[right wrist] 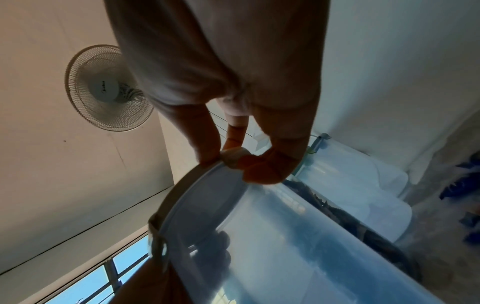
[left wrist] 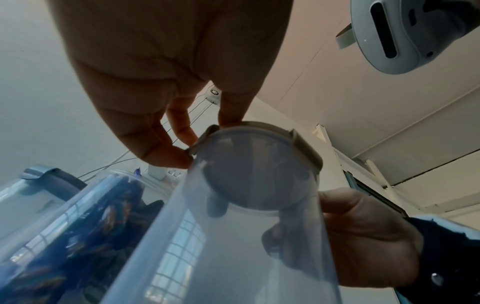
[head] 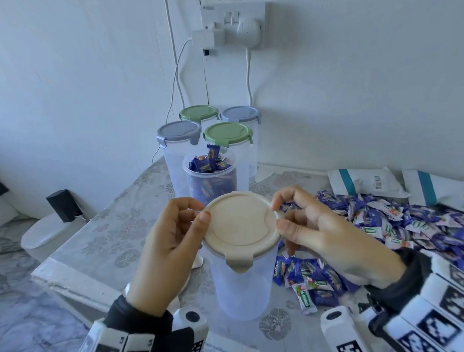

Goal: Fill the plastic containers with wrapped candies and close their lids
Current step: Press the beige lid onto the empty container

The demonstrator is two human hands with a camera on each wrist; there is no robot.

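A clear tub (head: 242, 283) stands upright near the front edge of the bench (head: 113, 240), capped by a beige lid (head: 240, 222). The left hand (head: 170, 247) pinches the lid's left rim between curled thumb and fingers. The right hand (head: 321, 235) pinches a latch at the right rim the same way. The front latch (head: 239, 264) is folded down over the tub's lip.

The head view alone shows the layout. Just behind the tub stands an open tub (head: 210, 174), full of blue wrapped candies. Behind it stand four lidded tubs (head: 210, 127), two with grey lids and two with green. A loose heap of candies (head: 395, 224) lies on the bench to the right, reaching up beside the tub.

The left wrist view looks up through the tub wall. It shows the tub to be empty and the left fingertips (left wrist: 179, 156) on a side latch. The right hand shows through the plastic.

The right wrist view shows the right fingertips (right wrist: 262, 170) closed on the raised latch tab (right wrist: 233, 156), and a fan (right wrist: 109, 88) mounted overhead.
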